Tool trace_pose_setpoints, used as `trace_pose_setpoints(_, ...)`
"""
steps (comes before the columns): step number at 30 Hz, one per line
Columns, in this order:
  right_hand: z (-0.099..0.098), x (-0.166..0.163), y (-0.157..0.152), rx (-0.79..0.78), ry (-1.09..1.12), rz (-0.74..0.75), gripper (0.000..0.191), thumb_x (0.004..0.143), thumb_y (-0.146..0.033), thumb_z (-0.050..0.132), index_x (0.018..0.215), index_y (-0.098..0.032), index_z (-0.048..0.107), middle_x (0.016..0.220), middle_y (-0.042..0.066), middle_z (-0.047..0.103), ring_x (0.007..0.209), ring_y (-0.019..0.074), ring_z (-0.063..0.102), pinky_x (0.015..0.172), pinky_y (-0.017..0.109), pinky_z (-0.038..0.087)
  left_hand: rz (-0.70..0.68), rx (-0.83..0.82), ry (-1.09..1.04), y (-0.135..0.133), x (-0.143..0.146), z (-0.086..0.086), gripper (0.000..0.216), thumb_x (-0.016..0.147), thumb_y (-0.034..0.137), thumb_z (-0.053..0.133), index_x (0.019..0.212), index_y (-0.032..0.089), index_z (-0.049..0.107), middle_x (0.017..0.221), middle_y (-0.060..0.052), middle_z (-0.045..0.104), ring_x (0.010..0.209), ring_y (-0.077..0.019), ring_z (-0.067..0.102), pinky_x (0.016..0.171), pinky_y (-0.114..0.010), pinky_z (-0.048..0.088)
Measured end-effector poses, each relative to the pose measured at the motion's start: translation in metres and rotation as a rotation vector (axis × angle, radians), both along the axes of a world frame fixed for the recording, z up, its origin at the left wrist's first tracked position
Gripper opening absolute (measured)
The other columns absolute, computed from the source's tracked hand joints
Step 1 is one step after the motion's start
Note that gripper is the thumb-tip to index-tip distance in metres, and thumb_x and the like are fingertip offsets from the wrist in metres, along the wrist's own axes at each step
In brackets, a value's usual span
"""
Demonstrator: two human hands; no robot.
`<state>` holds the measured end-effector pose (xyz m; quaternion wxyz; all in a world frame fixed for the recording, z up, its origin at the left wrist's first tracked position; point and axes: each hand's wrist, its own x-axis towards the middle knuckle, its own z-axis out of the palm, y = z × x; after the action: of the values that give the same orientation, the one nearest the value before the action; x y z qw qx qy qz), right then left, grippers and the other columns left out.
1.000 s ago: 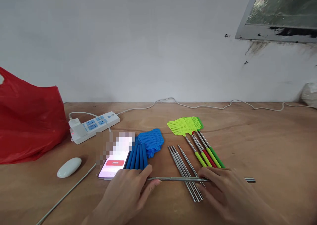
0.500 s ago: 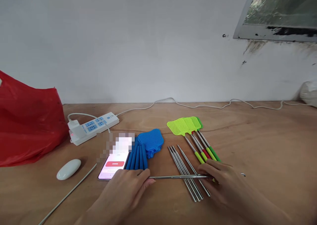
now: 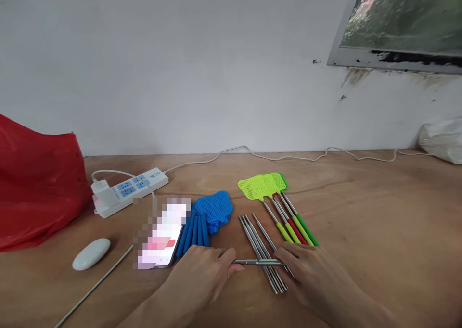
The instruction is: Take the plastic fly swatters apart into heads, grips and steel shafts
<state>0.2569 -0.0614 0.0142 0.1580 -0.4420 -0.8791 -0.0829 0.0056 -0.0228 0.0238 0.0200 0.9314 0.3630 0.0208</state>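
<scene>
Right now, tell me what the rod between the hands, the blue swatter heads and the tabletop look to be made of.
Rod: bare metal, probably steel, with a bright silver gleam.
Blue swatter heads: moulded plastic, matte, with a fine perforated grid.
Tabletop: plywood by its look, showing wide swirling grain and a dull, unvarnished brown surface.

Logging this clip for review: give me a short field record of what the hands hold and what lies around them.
left hand: pinches one end of the metal rod
right hand: holds the rod's other end
under rod: loose metal rods
beside: blue swatter heads, green swatters, phone
surface: wooden table
</scene>
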Motion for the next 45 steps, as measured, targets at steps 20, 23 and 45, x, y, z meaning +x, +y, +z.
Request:
trace_pose_setpoints(20,-0.006,0.037,-0.002,-0.069,0.153,0.093,0.027,0.107,-0.025,0.032,0.109,-0.021,0.059,0.094,0.006,0.071,0.075,0.0179,0.068,0.063,0.029,0.049,-0.002,-0.147,-0.115,0.004,-0.053,-0.005,0.040,0.109,0.034,0.027,0.080,0.022,0.052,0.070,0.000,0.063,0.059,-0.0192,0.059,0.054,-0.029,0.028)
trace_pose_setpoints(23,-0.003,0.037,-0.003,-0.088,0.185,0.093,0.022,0.105,-0.020,0.036,0.106,-0.022,0.058,0.088,0.004,0.070,0.072,0.0179,0.067,0.062,0.029,0.049,0.005,-0.084,-0.048,0.004,-0.048,-0.008,0.034,0.106,0.026,0.032,0.078,0.022,0.050,0.068,-0.001,0.063,0.055,-0.0197,0.058,0.051,-0.030,0.023)
trace_pose_setpoints(45,0.001,0.014,-0.007,-0.008,0.150,0.093,0.035,0.107,-0.025,0.029,0.094,-0.022,0.061,0.076,0.002,0.069,0.058,0.0161,0.064,0.051,0.027,0.041,-0.125,-0.189,-0.034,-0.003,-0.019,0.001,0.020,0.101,0.015,0.043,0.083,0.022,0.048,0.082,-0.001,0.067,0.067,-0.0215,0.062,0.054,-0.033,0.026)
